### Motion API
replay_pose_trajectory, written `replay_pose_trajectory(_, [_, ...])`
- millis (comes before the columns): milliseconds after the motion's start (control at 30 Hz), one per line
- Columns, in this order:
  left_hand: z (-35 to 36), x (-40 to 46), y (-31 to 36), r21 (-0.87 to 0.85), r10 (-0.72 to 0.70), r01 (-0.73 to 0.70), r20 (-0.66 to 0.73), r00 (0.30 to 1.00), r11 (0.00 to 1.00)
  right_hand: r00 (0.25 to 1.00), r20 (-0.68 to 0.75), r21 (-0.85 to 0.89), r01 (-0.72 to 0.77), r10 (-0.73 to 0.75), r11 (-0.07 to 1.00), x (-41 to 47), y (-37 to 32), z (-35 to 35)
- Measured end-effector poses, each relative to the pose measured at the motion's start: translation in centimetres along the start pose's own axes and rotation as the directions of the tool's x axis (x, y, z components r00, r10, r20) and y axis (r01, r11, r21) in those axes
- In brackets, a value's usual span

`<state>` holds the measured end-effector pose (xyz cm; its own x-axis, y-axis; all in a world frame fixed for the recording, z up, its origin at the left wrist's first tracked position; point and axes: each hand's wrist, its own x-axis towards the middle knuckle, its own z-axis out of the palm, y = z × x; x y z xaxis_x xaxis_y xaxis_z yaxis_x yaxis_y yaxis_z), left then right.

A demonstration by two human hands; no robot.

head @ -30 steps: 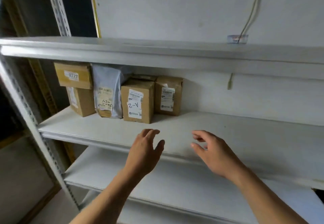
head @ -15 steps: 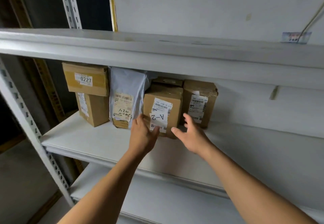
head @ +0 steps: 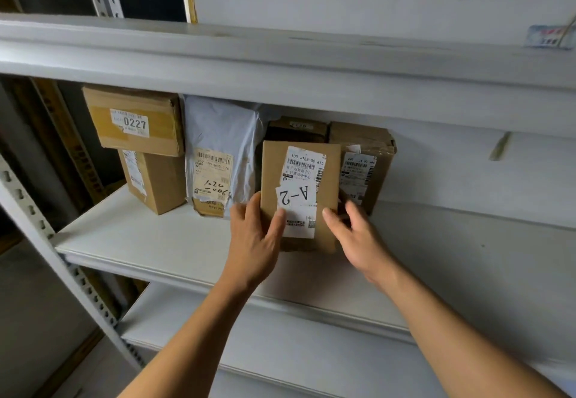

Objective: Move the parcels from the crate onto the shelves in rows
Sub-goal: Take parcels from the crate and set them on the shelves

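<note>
A brown box labelled A-2 [head: 274,173] stands upright on the middle shelf [head: 156,241]. My left hand [head: 254,238] grips its lower left edge and my right hand [head: 358,238] holds its lower right corner. Behind it sits a dark box [head: 296,129], and to its right another brown box [head: 367,160]. To the left stand a grey mailer bag [head: 218,136], a brown box marked 0227 [head: 137,117] and a box under it [head: 156,179]. The crate is out of view.
An upper shelf [head: 280,64] overhangs the parcels closely. A lower shelf [head: 280,344] lies beneath. The perforated metal upright [head: 40,232] stands at left. The right part of the middle shelf holds no parcels. A white wall backs the rack.
Both hands reached forward from the shelf's front edge and closed on the sides of the A-2 box. The camera moved closer to the rack.
</note>
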<state>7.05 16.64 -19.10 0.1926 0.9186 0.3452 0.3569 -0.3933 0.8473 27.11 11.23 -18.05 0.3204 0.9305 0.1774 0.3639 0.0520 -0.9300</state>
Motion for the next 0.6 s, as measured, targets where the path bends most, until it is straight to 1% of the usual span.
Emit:
replay_pose_trajectory(33, [0.1,-0.6,0.4,-0.044,0.004,-0.002,0.028,1.000,0.999,1.000,-0.010,0.036,-0.012,0.012,0.999,-1.0,0.0,-0.5])
replay_pose_trajectory(133, [1.1,-2.2,1.3,-0.137,0.085,-0.075,0.067,0.994,0.988,0.994,-0.099,0.115,-0.035,0.046,0.993,-4.0,0.4,-2.0])
replay_pose_trajectory(233, [2.8,-4.0,3.0,-0.230,0.135,-0.103,0.128,0.983,0.968,0.983,-0.167,0.151,-0.049,0.074,0.987,-7.1,0.4,-4.2])
replay_pose_trajectory(333, [5.3,-5.8,5.0,-0.315,0.180,-0.106,0.216,0.960,0.943,0.968,-0.232,0.150,-0.061,0.095,0.987,-10.7,0.8,-7.3])
replay_pose_trajectory(433, [8.5,-7.7,7.6,-0.373,0.242,-0.113,0.321,0.915,0.921,0.944,-0.302,0.164,-0.084,0.131,0.983,-14.7,1.2,-11.3])
replay_pose_trajectory(500, [10.8,-9.2,9.4,-0.410,0.267,-0.092,0.392,0.880,0.907,0.924,-0.353,0.178,-0.084,0.143,0.980,-17.7,1.2,-14.0])
replay_pose_trajectory(600, [14.2,-12.2,12.9,-0.442,0.309,-0.085,0.464,0.830,0.893,0.875,-0.453,0.193,-0.092,0.172,0.977,-22.7,0.8,-17.7])
